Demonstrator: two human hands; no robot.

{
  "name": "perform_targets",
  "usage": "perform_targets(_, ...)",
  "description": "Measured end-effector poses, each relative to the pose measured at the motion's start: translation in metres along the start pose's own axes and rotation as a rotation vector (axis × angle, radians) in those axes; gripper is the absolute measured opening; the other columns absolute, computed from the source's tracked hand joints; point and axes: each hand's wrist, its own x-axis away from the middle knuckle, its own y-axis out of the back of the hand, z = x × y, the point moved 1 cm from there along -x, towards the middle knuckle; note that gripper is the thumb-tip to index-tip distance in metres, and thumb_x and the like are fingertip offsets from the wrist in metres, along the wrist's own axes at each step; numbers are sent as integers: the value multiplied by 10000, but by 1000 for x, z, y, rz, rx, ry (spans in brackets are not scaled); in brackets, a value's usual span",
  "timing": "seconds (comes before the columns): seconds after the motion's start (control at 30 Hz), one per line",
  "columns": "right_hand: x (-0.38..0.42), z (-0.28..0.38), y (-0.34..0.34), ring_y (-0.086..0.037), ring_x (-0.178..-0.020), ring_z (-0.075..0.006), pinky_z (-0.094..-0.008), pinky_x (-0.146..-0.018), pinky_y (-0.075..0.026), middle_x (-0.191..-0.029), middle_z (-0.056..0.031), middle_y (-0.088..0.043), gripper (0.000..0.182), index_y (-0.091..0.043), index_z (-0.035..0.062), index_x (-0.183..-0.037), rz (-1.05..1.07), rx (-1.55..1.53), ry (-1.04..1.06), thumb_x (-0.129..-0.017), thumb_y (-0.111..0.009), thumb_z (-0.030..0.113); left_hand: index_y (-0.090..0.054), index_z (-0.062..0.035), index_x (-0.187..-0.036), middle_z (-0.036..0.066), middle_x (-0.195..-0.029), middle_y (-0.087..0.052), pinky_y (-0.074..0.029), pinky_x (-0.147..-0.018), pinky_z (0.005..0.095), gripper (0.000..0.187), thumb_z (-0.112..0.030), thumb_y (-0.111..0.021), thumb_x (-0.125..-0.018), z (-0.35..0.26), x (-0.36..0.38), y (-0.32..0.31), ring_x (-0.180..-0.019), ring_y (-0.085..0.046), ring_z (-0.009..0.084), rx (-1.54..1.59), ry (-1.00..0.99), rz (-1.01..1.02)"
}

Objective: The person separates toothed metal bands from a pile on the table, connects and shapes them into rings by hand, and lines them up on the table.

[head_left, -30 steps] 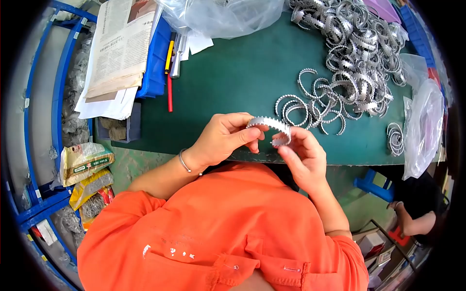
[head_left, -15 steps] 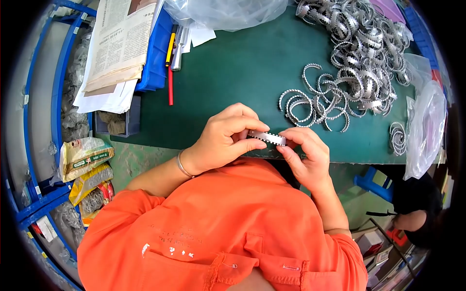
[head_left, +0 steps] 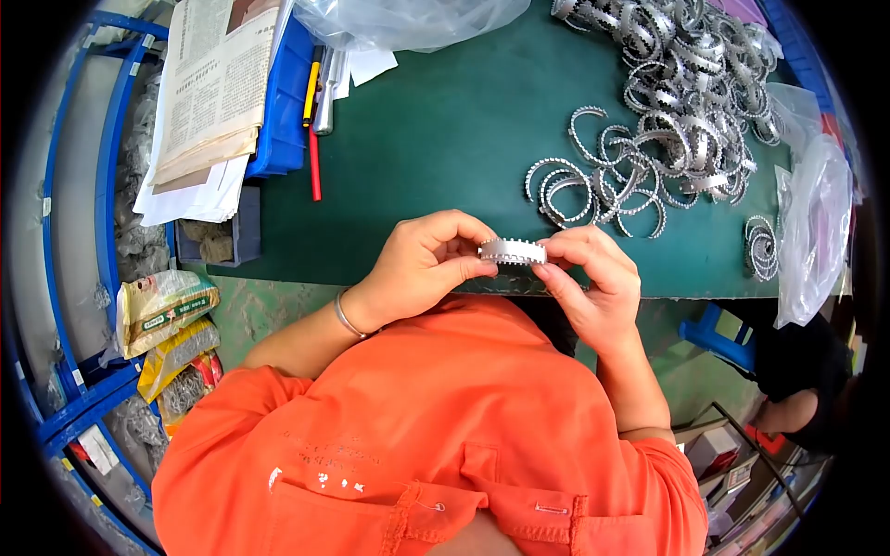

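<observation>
My left hand (head_left: 422, 264) and my right hand (head_left: 593, 278) both pinch one small silver toothed metal band (head_left: 512, 251), held edge-on just above the near edge of the green table (head_left: 445, 139). Left thumb and fingers grip its left end, right fingertips its right end. A silver bracelet sits on my left wrist. A big heap of the same curved toothed bands (head_left: 677, 102) lies on the table at the far right, beyond my right hand.
Newspaper (head_left: 209, 88) lies over a blue bin (head_left: 283, 111) at the left, with pens (head_left: 315, 120) beside it. Clear plastic bags are at the top (head_left: 408, 20) and right edge (head_left: 811, 232). A small coil of bands (head_left: 762, 248) lies near the right bag. Another person (head_left: 797, 389) sits at the lower right.
The band was an open curve held up a second ago, then pressed flat between both hands. Now it is held edge-on with teeth upward, and both hands sit slightly higher.
</observation>
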Motion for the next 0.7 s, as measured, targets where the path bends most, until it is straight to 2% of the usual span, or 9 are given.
perform_targets(0.1, -2, 3, 0, -568, -703, -171, -259, -584, -461, -822, -87, -611, 243, -638, 12, -911, 7, 16, 21, -683, -716, -13, -573, 28, -943, 120, -986, -594, -522, -783, 289, 163, 96, -585, -795, -3, -1, 0, -884, -606, 172, -148, -109, -7)
perform_targets(0.17, -3, 9, -2, -568, -702, -187, -271, -594, -465, -805, -87, -616, 225, -640, 12, -885, -35, 0, -75, -676, -723, -7, -584, 25, -926, 120, -977, -599, -522, -779, 285, 164, 103, -592, -782, -6, 0, -1, -884, -609, 175, -251, -145, -36)
perform_targets(0.23, -2, 6, -2, -570, -704, -193, -276, -596, -465, -802, -87, -616, 238, -641, 12, -888, -20, 15, -39, -667, -728, -5, -595, 22, -910, 121, -968, -605, -523, -774, 282, 166, 110, -599, -770, -8, 0, 0, -884, -612, 179, -352, -181, -62)
perform_targets(0.4, 3, -3, -1, -573, -708, -207, -286, -602, -467, -792, -86, -613, 284, -639, 13, -909, 0, 64, -15, -643, -740, -4, -624, 3, -871, 108, -917, -615, -502, -656, 250, 198, 85, -668, -697, -17, 0, 1, -797, -610, 165, -593, -390, -93)
perform_targets(0.6, 4, -3, -4, -571, -743, -210, -293, -622, -472, -832, -95, -603, 313, -635, 7, -921, -2, 73, -45, -630, -747, -5, -632, -6, -879, 71, -867, -588, -454, -593, 228, 215, 75, -683, -686, -22, 1, -4, -677, -537, 126, -558, -396, -132)
perform_targets(0.7, -3, 7, -5, -570, -757, -206, -292, -623, -473, -849, -95, -594, 325, -632, 2, -924, -17, 88, -14, -622, -753, -4, -621, -14, -845, 64, -834, -581, -464, -580, 254, 173, 50, -680, -695, -26, 1, -7, -691, -567, 155, -611, -399, -126)
